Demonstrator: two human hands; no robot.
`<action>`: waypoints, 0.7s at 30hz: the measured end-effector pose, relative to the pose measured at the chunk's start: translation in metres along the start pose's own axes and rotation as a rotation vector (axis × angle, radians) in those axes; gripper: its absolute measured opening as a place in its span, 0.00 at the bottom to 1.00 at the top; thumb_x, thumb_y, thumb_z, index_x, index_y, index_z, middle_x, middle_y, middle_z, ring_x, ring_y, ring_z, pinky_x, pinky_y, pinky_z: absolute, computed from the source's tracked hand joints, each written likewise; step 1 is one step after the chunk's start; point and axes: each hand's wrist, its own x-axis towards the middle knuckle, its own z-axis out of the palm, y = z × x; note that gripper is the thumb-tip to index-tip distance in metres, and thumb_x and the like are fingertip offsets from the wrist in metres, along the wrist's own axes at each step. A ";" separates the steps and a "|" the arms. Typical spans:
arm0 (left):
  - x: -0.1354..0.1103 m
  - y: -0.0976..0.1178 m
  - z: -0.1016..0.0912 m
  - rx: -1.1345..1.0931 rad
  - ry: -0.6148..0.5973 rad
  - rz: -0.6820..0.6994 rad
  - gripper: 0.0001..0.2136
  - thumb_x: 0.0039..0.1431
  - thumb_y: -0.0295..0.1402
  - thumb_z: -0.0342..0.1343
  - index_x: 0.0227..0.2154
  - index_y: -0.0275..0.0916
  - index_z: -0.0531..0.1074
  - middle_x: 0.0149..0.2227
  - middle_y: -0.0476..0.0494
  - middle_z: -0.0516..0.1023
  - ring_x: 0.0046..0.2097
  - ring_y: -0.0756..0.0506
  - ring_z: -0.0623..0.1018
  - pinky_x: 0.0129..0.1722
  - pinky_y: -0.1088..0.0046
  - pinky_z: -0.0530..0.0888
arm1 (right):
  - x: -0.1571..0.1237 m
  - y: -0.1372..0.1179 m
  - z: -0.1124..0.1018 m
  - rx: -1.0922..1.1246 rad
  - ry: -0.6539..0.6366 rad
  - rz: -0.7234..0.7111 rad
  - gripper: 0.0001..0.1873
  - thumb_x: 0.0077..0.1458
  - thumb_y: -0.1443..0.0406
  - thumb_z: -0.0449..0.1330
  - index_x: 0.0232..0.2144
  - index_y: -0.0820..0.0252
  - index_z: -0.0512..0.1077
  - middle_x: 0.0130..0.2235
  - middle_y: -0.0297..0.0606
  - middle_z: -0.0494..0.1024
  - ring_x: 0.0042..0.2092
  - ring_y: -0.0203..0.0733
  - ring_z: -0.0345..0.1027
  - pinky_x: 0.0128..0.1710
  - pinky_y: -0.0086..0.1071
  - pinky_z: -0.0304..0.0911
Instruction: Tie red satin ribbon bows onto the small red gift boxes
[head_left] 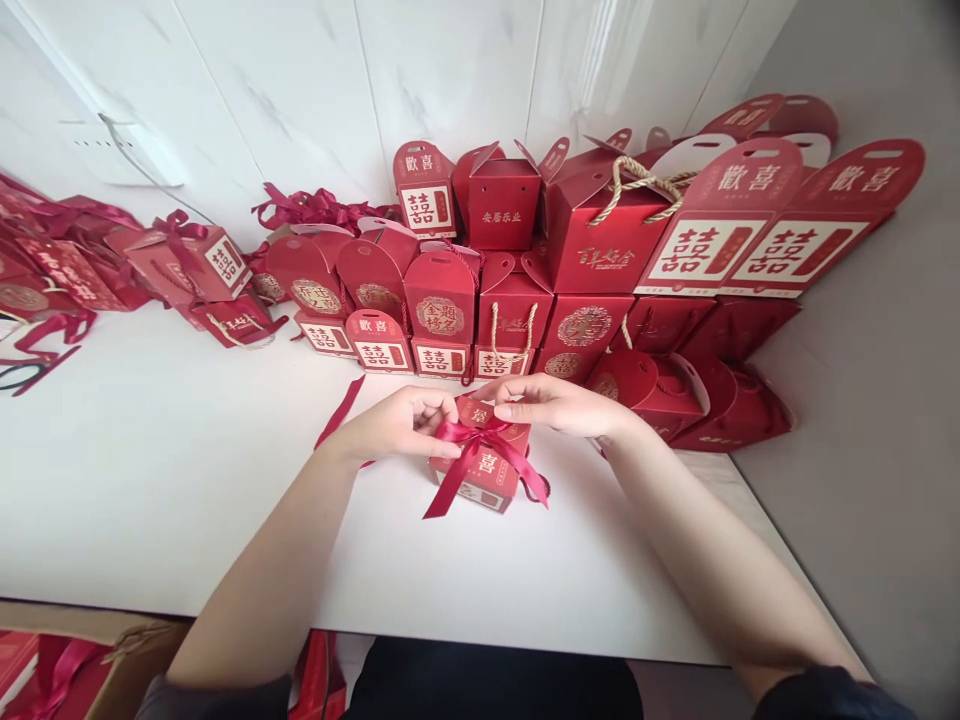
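A small red gift box (491, 497) with white Chinese lettering stands on the white table in front of me. A dark pink ribbon bow (480, 435) is tied on its top, with two tails hanging over the near side. My left hand (412, 425) pinches the bow's left loop between thumb and fingers. From the other side, my right hand (544, 403) grips the right loop, its fingertips close to the knot. The far side of the box is partly hidden by my hands.
Stacked red gift boxes (442, 310) line the wall behind, rising higher at the right. More ribboned boxes (187, 260) sit at the left. A loose ribbon (341, 412) lies beside my left wrist. Below the table's front edge, a cardboard carton (142, 645) holds red items.
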 end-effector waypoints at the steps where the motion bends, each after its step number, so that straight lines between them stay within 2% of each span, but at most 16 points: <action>1: -0.001 0.000 0.000 0.000 0.014 0.007 0.14 0.47 0.38 0.67 0.27 0.37 0.67 0.24 0.53 0.66 0.25 0.54 0.63 0.25 0.76 0.61 | -0.001 -0.001 -0.001 0.011 -0.029 -0.020 0.17 0.60 0.55 0.59 0.27 0.62 0.70 0.50 0.41 0.76 0.52 0.44 0.68 0.55 0.39 0.59; 4: -0.003 0.004 0.000 -0.001 0.011 0.023 0.13 0.48 0.37 0.66 0.27 0.37 0.68 0.22 0.54 0.64 0.23 0.55 0.60 0.23 0.76 0.60 | -0.003 -0.003 -0.003 0.011 -0.068 -0.024 0.18 0.60 0.55 0.59 0.26 0.63 0.72 0.53 0.42 0.75 0.55 0.46 0.67 0.57 0.41 0.58; 7: -0.006 0.008 -0.001 -0.021 0.005 0.027 0.11 0.52 0.37 0.63 0.29 0.38 0.67 0.23 0.54 0.65 0.24 0.54 0.62 0.24 0.76 0.60 | -0.005 -0.005 -0.005 -0.025 -0.064 0.000 0.17 0.61 0.54 0.58 0.30 0.63 0.75 0.52 0.42 0.76 0.53 0.47 0.68 0.56 0.40 0.60; 11: -0.005 0.010 0.001 -0.047 0.002 0.044 0.09 0.56 0.36 0.59 0.36 0.39 0.67 0.26 0.52 0.69 0.26 0.53 0.64 0.27 0.76 0.61 | -0.008 -0.006 -0.006 -0.107 -0.058 -0.010 0.14 0.61 0.55 0.57 0.35 0.60 0.73 0.46 0.39 0.77 0.49 0.44 0.69 0.51 0.37 0.62; 15: -0.006 0.011 0.004 0.054 0.047 0.059 0.06 0.58 0.33 0.57 0.38 0.39 0.70 0.27 0.52 0.68 0.26 0.54 0.62 0.26 0.75 0.58 | -0.013 -0.012 -0.007 -0.308 0.062 -0.075 0.12 0.61 0.56 0.58 0.35 0.59 0.73 0.40 0.36 0.75 0.44 0.41 0.67 0.49 0.35 0.61; 17: -0.007 0.013 0.004 0.068 0.037 0.042 0.05 0.58 0.32 0.56 0.37 0.39 0.69 0.28 0.51 0.69 0.26 0.53 0.63 0.27 0.75 0.59 | -0.016 -0.016 -0.008 -0.356 0.088 -0.068 0.14 0.62 0.55 0.57 0.33 0.60 0.73 0.37 0.35 0.73 0.40 0.39 0.66 0.45 0.33 0.61; 21: -0.008 0.012 0.003 -0.057 -0.033 -0.040 0.11 0.58 0.33 0.57 0.44 0.43 0.65 0.32 0.51 0.73 0.28 0.53 0.67 0.29 0.76 0.63 | -0.021 -0.024 -0.007 -0.237 -0.020 0.057 0.18 0.63 0.53 0.54 0.31 0.61 0.72 0.30 0.32 0.72 0.33 0.36 0.65 0.35 0.30 0.60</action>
